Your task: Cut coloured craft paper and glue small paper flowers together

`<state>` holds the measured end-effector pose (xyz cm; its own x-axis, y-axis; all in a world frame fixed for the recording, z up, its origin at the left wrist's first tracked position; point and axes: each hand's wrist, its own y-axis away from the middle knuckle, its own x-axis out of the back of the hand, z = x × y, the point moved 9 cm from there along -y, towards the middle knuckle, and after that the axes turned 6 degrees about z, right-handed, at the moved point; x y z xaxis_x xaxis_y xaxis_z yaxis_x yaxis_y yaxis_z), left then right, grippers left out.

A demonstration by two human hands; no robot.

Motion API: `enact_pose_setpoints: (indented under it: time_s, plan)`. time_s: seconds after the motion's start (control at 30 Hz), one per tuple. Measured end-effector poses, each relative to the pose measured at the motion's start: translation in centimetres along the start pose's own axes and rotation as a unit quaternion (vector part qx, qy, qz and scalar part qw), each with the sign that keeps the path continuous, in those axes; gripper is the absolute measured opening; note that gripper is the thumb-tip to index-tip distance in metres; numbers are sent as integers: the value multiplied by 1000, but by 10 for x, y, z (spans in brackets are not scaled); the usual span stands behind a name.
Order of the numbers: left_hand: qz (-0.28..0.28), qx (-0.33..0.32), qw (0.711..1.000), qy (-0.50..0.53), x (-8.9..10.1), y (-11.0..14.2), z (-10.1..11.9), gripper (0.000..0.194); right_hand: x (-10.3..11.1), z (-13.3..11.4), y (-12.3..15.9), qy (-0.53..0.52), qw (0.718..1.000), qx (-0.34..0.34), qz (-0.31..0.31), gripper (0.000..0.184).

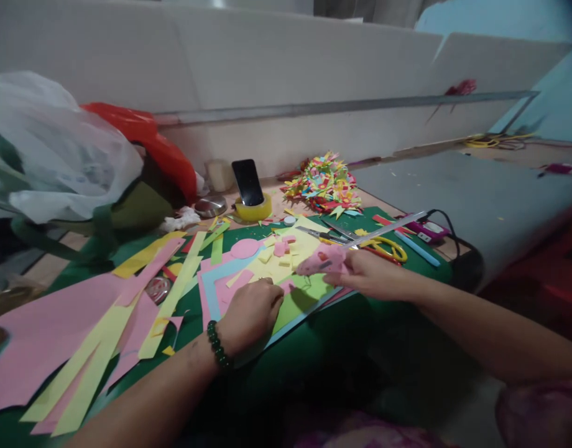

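Observation:
In my right hand (372,272) is a pink hot glue gun (324,259), with a long clear glue stick (386,230) standing out of its back end. Its nozzle points left, above a light green sheet of paper (293,314). My left hand (253,308), with a dark beaded bracelet at the wrist, rests on the paper stack with its fingers curled in. A small pink paper piece (287,286) shows beside those fingertips; whether they grip it is hidden. Small folded yellow and pink paper pieces (281,247) lie just beyond, near a pink paper circle (244,248).
Pink and yellow paper strips (167,298) spread over the green mat at left. Yellow-handled scissors (391,247) lie to the right, by a purple power strip (428,229). Behind stand a phone (247,182), a tape roll (253,208), a colourful paper heap (326,183) and bags (66,155).

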<state>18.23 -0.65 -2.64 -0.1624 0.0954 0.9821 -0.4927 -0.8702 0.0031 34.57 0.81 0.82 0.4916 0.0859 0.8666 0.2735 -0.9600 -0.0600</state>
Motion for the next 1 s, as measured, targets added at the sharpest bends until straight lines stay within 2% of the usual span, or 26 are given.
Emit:
enact_pose_setpoints:
  time_s: [0.07, 0.1, 0.27, 0.47, 1.0]
  plan:
    - [-5, -1, 1000, 8, 0, -1, -1, 34, -15, -5, 2, 58, 998, -4, -40, 44]
    - [-8, 0, 1000, 11, -1, -2, -1, 34, -17, -7, 2, 79, 996, -3, -39, 43]
    - [-16, 5, 1000, 17, 0, -2, -1, 34, -19, -8, -4, 116, 992, 6, -50, 43]
    - [-15, 0, 1000, 6, -1, -2, 0, 33, -19, -9, 2, 122, 988, 9, -93, 47]
    - [-19, 9, 1000, 4, 2, -2, 0, 34, -20, -9, -5, 85, 994, 20, -70, 52]
